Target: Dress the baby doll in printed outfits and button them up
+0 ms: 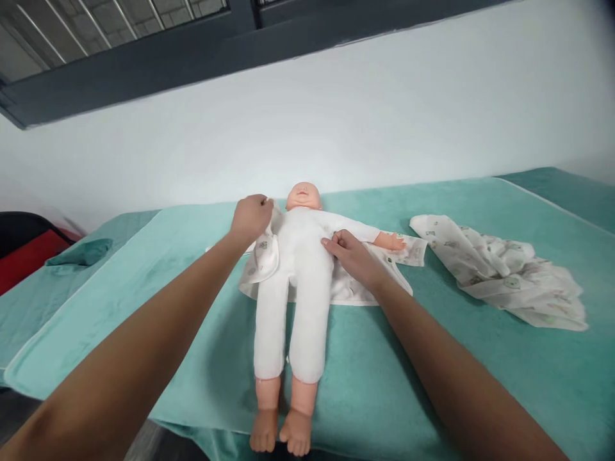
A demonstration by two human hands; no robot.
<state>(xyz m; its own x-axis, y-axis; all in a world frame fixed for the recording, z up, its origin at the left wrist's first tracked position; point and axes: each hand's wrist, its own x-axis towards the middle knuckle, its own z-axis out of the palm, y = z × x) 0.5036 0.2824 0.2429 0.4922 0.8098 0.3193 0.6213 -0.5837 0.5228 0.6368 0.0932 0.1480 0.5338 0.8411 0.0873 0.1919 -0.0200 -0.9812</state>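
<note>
A baby doll (298, 282) with a white soft body lies on its back on a teal mat (432, 358), head toward the wall. A white printed garment (355, 288) is spread open under it. My left hand (250, 218) is closed on the garment's left side near the doll's shoulder, lifting that flap. My right hand (353, 255) rests on the doll's side by its waist, fingers pinched on the garment's cloth there. The doll's arm (389, 241) sticks out to the right over the sleeve.
A crumpled white printed cloth (500, 269) lies on the mat to the right. A small teal cloth (81, 251) sits at far left beside something red and black (24, 250). A white wall and dark window frame rise behind.
</note>
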